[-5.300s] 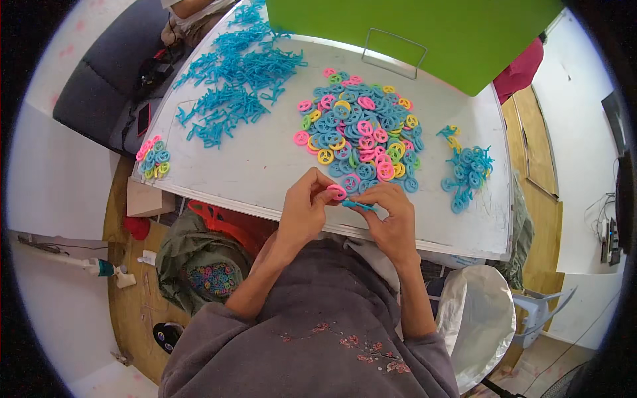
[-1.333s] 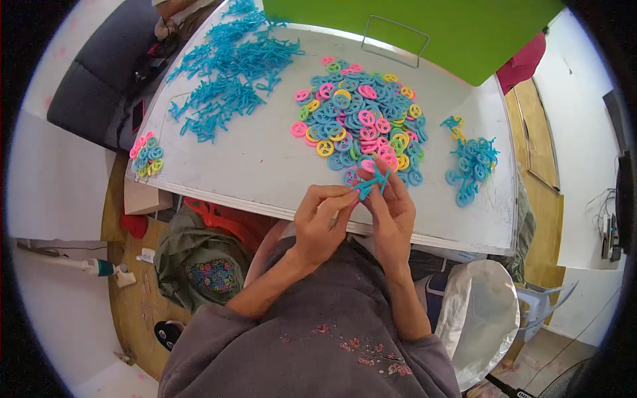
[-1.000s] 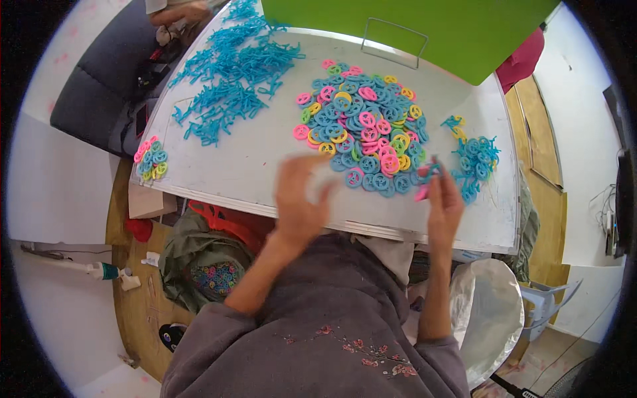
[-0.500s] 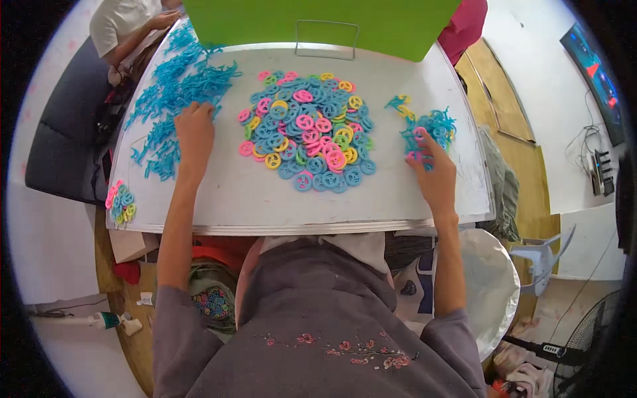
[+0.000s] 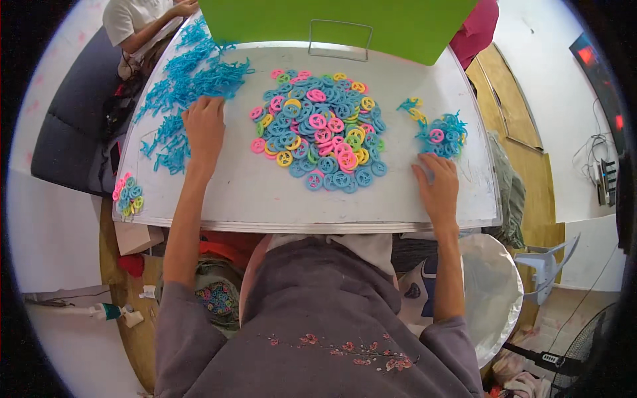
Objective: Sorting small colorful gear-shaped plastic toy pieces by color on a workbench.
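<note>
My left hand (image 5: 204, 129) is at the right edge of a heap of thin blue plastic stick-like pieces (image 5: 176, 78). Its fingers are bent and close together; the tips, and anything in them, are hidden. My right hand (image 5: 439, 189) rests low over the table's right side, thumb apart from the fingers, with nothing visible held. Just beyond its fingertips lies a small cluster of blue pieces (image 5: 454, 125) with a pink ring (image 5: 436, 136) among them. Between my hands spreads a large pile of spoked plastic rings (image 5: 325, 126) in blue, pink, yellow and green.
A green board (image 5: 345, 23) with a wire stand (image 5: 340, 60) borders the white table's (image 5: 265, 205) far side. More rings (image 5: 128, 194) sit at the near left corner. People are at the far left (image 5: 142, 26) and far right (image 5: 474, 33). A white-lined bin (image 5: 491, 292) stands below right.
My right hand has drawn back toward me from the small cluster, uncovering the pink ring. My left hand stays by the blue heap, its fingers more bent. The view has shifted slightly.
</note>
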The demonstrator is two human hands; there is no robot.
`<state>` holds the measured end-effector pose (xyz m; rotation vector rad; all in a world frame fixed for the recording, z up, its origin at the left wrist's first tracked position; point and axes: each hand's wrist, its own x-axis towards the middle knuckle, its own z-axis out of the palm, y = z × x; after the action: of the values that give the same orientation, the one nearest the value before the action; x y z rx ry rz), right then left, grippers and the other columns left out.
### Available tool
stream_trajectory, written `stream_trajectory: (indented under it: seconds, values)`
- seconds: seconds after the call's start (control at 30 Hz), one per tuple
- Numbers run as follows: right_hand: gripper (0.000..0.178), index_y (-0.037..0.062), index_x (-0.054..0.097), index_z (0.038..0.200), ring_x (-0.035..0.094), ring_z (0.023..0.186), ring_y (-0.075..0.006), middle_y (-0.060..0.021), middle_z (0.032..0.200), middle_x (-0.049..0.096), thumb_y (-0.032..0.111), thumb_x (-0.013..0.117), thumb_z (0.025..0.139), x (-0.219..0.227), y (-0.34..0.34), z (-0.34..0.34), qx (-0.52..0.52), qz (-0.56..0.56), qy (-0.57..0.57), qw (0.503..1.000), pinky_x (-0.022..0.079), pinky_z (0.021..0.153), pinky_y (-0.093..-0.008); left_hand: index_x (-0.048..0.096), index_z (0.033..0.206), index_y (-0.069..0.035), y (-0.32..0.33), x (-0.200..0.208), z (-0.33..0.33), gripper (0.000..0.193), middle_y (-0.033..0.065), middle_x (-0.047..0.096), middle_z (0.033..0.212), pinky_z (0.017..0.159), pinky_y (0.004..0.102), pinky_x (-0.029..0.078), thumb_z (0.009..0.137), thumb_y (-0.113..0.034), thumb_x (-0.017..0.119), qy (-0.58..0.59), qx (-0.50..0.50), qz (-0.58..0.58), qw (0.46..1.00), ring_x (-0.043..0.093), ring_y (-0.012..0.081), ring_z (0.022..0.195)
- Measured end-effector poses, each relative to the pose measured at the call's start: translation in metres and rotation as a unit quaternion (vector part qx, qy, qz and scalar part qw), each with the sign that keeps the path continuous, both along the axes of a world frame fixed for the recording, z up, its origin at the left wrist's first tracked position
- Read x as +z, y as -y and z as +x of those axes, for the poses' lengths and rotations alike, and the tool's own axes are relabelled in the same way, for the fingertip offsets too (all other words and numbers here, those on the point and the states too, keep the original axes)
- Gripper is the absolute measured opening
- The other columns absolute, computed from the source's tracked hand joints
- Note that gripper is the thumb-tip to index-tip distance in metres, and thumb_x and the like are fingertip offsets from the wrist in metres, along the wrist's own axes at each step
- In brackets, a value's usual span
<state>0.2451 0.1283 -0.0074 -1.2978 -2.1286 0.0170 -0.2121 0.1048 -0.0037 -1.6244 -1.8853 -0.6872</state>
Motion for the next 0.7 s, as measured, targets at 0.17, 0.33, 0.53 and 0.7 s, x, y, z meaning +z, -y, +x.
stream_trajectory:
  seconds: [0.17,0.33,0.53,0.7]
  values:
    - [0.024,0.0038,0.068,0.103,0.061,0.098,-0.0254,-0.0106,0.103,0.067,0.007,0.069,0.080,0.018,0.018,-0.023,-0.008,-0.022,-0.130,0.991,0.046,0.085,-0.0356,0.067,0.095,-0.004,0.030,0.058,0.058,0.013,0.0093,0.063,0.087,0.071,0.0358,0.047,0.084,-0.001,0.061,0.139,-0.068,0.111,0.982,0.061,0.0255,0.079]
    - [0.041,0.0045,0.060,0.119,0.061,0.100,-0.0176,-0.0078,0.107,0.067,0.002,0.069,0.079,0.053,0.053,-0.073,0.135,-0.126,-0.242,0.952,0.047,0.085,-0.0325,0.066,0.095,-0.001,0.072,0.066,0.153,0.015,0.0087,0.064,0.089,0.076,0.0286,0.049,0.083,0.006,0.059,0.422,-0.256,-0.068,0.867,0.062,0.0184,0.083]
    - [0.046,0.0005,0.055,0.124,0.063,0.095,-0.0140,-0.0083,0.106,0.066,0.002,0.070,0.080,0.035,0.072,-0.097,0.190,-0.357,-0.358,0.842,0.047,0.088,-0.0281,0.067,0.094,-0.001,0.081,0.048,0.201,0.014,0.0086,0.064,0.087,0.074,0.0289,0.049,0.082,0.005,0.061,0.507,-0.306,-0.093,0.801,0.062,0.0190,0.081]
    - [0.034,-0.0006,0.061,0.113,0.064,0.090,-0.0139,-0.0094,0.098,0.067,0.001,0.071,0.080,0.026,0.076,-0.096,0.147,-0.273,-0.345,0.886,0.049,0.082,-0.0270,0.068,0.096,-0.002,0.086,0.039,0.209,0.016,0.0104,0.064,0.085,0.072,0.0291,0.049,0.083,0.004,0.062,0.460,-0.298,-0.093,0.832,0.062,0.0211,0.078]
